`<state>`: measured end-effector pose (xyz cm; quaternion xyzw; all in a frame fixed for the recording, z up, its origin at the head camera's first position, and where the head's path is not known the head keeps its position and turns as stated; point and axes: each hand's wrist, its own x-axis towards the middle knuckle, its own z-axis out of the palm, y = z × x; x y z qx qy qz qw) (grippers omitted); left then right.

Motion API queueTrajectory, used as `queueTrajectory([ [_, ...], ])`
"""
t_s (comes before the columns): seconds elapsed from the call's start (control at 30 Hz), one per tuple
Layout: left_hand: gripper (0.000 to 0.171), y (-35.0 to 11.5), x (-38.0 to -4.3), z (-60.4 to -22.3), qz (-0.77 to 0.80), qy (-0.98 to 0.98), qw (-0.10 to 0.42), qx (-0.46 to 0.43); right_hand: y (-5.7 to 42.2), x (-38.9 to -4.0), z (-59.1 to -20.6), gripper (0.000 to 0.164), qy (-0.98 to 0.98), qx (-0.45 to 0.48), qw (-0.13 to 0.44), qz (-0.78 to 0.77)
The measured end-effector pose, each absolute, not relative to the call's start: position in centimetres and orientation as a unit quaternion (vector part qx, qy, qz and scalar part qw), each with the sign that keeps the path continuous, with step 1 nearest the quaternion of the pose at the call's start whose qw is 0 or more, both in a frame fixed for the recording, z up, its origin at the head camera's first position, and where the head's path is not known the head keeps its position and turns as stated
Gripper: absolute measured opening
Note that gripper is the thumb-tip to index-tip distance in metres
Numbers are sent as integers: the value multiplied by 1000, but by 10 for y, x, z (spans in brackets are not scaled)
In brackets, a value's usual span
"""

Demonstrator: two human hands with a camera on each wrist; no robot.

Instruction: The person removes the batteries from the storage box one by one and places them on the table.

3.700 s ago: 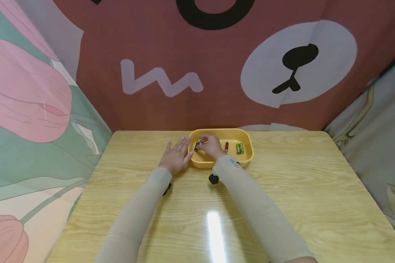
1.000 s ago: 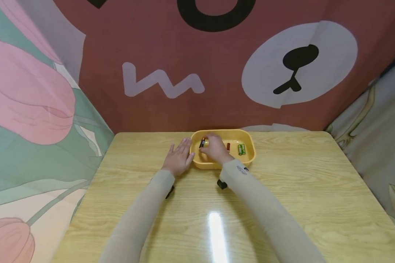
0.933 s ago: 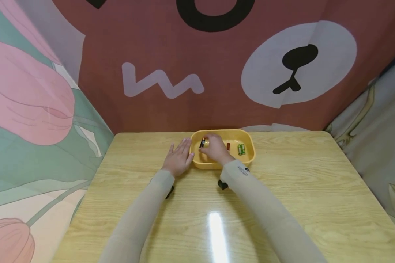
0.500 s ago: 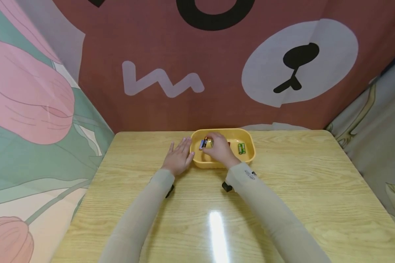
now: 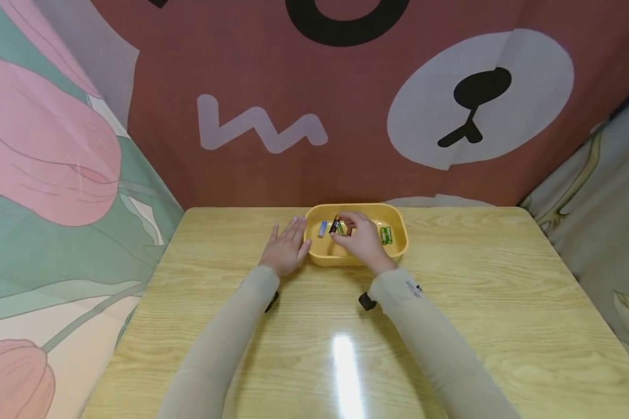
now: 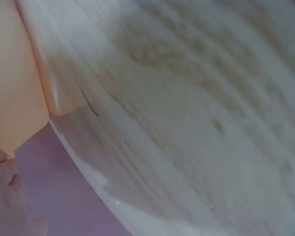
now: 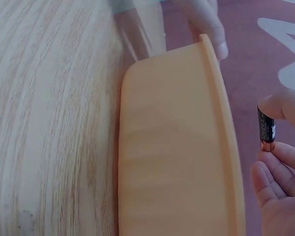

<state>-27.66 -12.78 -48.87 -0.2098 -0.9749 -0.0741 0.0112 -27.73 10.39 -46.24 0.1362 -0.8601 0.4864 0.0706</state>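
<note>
My right hand (image 5: 366, 240) is over the yellow tray (image 5: 340, 261), pinching a black battery (image 5: 335, 224) with a copper end. In the right wrist view, the black battery (image 7: 266, 127) sits end to end between thumb and fingertips, above the tray's rim (image 7: 226, 123). My left hand (image 5: 285, 249) lies with fingers extended at the tray's left side. Inside the tray, a blue battery (image 5: 322, 229) lies at the left and two green batteries (image 5: 386, 235) lie side by side at the right. A red-brown battery (image 5: 349, 231) and another green one (image 5: 340, 229) show partly beside my right fingers.
The tray stands at the far edge of a wooden table (image 5: 314, 361). Behind it hangs a red-brown cloth (image 5: 262, 180) with a cartoon print. Patterned cloths (image 5: 47, 244) hang at the sides. A black wrist camera (image 5: 367, 301) sits under the right sleeve.
My right hand has moved from the tray's left end toward its middle, carrying the black battery. The blue battery stays behind in plain sight. The left hand keeps its place.
</note>
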Motion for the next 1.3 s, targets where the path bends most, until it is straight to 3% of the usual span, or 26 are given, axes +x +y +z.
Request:
queueTrajectory([
  [0.6, 67, -125, -275, -488, -71, -976, -6, -206, 104, -244, -451, 53, -829, 136, 61, 540],
  [1.3, 65, -127, -278, -492, -76, -976, 7, -202, 101, -215, -450, 57, -829, 132, 45, 541],
])
